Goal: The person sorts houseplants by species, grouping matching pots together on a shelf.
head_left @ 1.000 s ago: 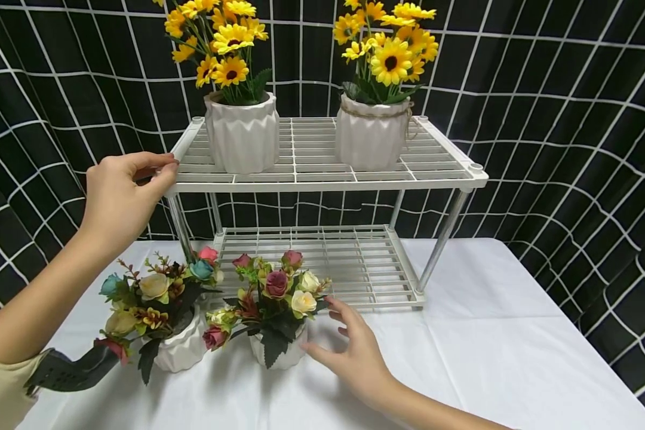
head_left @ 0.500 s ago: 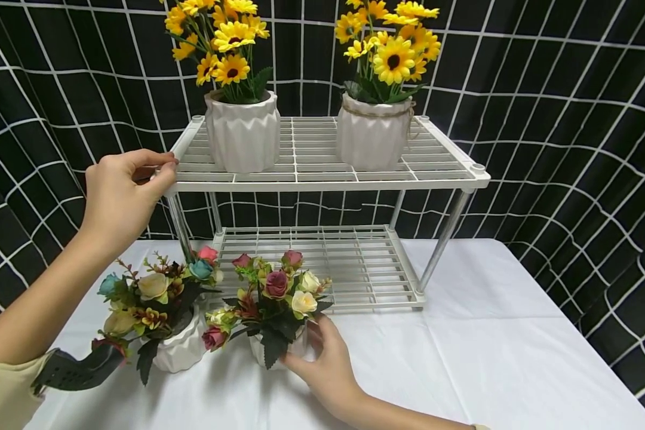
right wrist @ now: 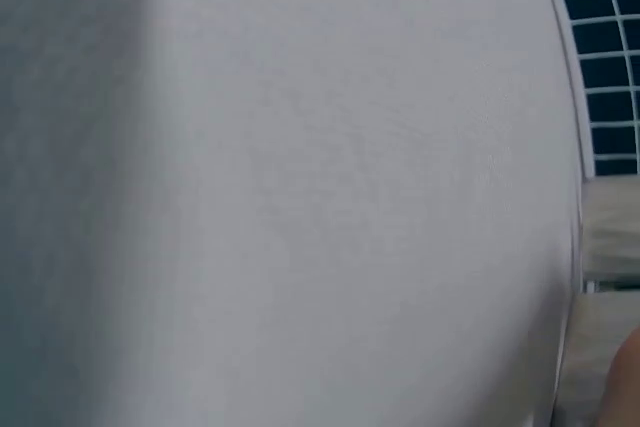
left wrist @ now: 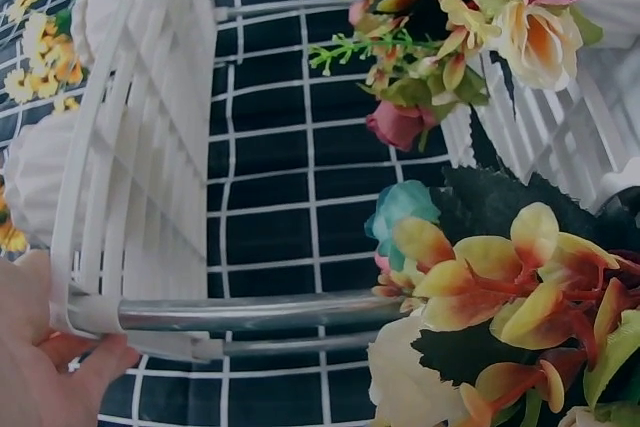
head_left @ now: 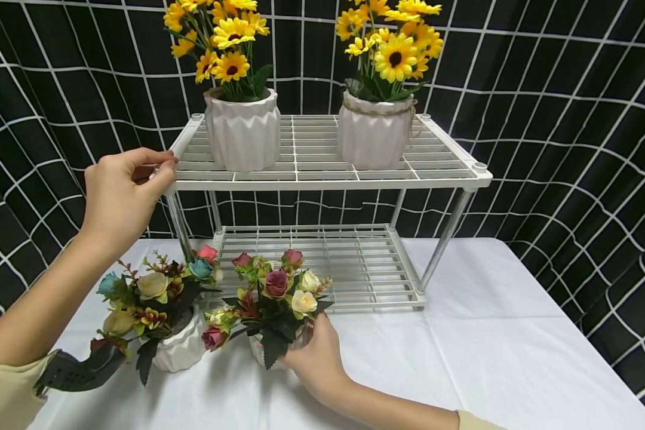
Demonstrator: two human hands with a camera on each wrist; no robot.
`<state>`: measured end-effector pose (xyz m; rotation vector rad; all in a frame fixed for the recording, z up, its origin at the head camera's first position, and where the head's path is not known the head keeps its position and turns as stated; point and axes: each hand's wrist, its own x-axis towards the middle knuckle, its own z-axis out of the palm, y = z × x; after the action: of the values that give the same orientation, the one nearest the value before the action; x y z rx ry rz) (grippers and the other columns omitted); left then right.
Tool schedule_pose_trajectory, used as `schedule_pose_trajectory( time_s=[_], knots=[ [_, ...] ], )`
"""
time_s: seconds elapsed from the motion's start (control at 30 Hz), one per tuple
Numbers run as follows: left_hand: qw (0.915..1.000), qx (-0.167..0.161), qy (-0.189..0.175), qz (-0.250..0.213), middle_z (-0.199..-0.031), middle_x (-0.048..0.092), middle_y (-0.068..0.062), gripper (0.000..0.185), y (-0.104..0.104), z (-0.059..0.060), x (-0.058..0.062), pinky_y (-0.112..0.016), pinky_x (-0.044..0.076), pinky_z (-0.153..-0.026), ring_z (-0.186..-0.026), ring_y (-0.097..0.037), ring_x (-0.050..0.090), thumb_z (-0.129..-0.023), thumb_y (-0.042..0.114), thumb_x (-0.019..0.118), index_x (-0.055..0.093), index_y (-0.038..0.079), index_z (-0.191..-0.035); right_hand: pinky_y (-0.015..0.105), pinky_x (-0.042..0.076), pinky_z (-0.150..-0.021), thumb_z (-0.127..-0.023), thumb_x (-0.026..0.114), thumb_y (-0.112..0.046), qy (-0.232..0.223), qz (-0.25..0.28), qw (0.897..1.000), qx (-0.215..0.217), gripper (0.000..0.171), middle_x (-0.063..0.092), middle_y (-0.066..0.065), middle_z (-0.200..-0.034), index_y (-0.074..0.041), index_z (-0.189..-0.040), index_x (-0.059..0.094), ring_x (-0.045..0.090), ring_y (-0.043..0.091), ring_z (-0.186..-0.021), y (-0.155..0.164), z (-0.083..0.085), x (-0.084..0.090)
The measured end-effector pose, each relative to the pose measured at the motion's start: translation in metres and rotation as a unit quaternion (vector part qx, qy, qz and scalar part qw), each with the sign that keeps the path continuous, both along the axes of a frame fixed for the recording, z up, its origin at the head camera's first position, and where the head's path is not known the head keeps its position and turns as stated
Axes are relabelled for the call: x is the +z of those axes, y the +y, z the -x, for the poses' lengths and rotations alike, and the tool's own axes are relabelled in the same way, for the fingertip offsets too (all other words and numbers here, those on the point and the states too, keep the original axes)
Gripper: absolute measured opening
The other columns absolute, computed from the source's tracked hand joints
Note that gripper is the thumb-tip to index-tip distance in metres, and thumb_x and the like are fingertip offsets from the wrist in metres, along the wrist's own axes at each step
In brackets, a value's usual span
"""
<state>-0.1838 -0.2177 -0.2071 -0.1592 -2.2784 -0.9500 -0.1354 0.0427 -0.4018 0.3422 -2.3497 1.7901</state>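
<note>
My left hand [head_left: 119, 197] pinches the front left corner of the white wire shelf rack [head_left: 322, 186]; the left wrist view also shows the fingers at that corner above the metal post [left wrist: 250, 311]. Down on the white cloth, my right hand [head_left: 322, 361] grips the right side of a white pot [head_left: 257, 350] holding artificial roses [head_left: 276, 283] in dark red and cream. Leaves and the hand hide much of that pot. Left of it stands a second white pot [head_left: 181, 346] with cream, blue and pink artificial flowers [head_left: 153, 286]. Mostly cloth fills the right wrist view.
Two white pots with yellow sunflowers stand on the top shelf, one left [head_left: 243, 134] and one right [head_left: 373, 136]. Behind the lower shelf [head_left: 355, 263] hangs a black curtain with white grid lines [head_left: 543, 119]. A dark strap [head_left: 80, 370] sticks out at the left sleeve.
My right hand has moved left and closed around the rose pot, which stays in place. The left hand keeps its hold on the rack corner.
</note>
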Motion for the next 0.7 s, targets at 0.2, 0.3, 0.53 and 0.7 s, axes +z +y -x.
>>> schedule_pose_trajectory(
  time_s=[0.2, 0.3, 0.53, 0.7],
  knots=[
    [1.0000, 0.002, -0.001, 0.000, -0.123, 0.076, -0.020, 0.032, 0.001, -0.002, 0.001, 0.000, 0.042, -0.072, -0.104, -0.033, 0.072, -0.107, 0.017, 0.058, 0.075, -0.002, -0.125, 0.035, 0.055, -0.104, -0.066, 0.101, -0.015, 0.004, -0.003, 1.000, 0.003, 0.075, 0.073, 0.012, -0.127, -0.003, -0.130, 0.064, 0.066, 0.030, -0.122, 0.004, 0.004, 0.003],
    [1.0000, -0.001, -0.003, -0.005, -0.124, 0.075, -0.022, 0.032, 0.001, -0.001, 0.000, 0.001, 0.041, -0.071, -0.106, -0.036, 0.073, -0.107, 0.016, 0.058, 0.074, -0.004, -0.125, 0.034, 0.056, -0.102, -0.064, 0.101, -0.014, -0.001, -0.004, 1.000, 0.004, 0.073, 0.074, 0.013, -0.125, -0.002, -0.127, 0.067, 0.067, 0.030, -0.121, 0.005, 0.005, 0.006],
    [1.0000, -0.008, -0.001, -0.006, -0.123, 0.074, -0.024, 0.032, 0.002, -0.001, 0.001, 0.001, 0.040, -0.071, -0.104, -0.034, 0.073, -0.107, 0.015, 0.058, 0.074, -0.005, -0.125, 0.045, 0.055, -0.104, -0.065, 0.100, -0.014, -0.019, 0.001, 1.000, 0.007, 0.066, 0.075, 0.013, -0.122, -0.002, -0.124, 0.071, 0.068, 0.031, -0.120, 0.006, 0.007, 0.017],
    [1.0000, -0.007, 0.000, -0.007, -0.123, 0.075, -0.024, 0.031, 0.002, -0.002, 0.001, 0.001, 0.040, -0.071, -0.106, -0.038, 0.073, -0.106, 0.015, 0.058, 0.075, -0.005, -0.124, 0.047, 0.056, -0.102, -0.065, 0.100, -0.014, -0.014, -0.010, 1.000, 0.007, 0.067, 0.077, 0.014, -0.119, 0.001, -0.122, 0.070, 0.069, 0.030, -0.117, 0.007, 0.012, 0.030]
  ],
)
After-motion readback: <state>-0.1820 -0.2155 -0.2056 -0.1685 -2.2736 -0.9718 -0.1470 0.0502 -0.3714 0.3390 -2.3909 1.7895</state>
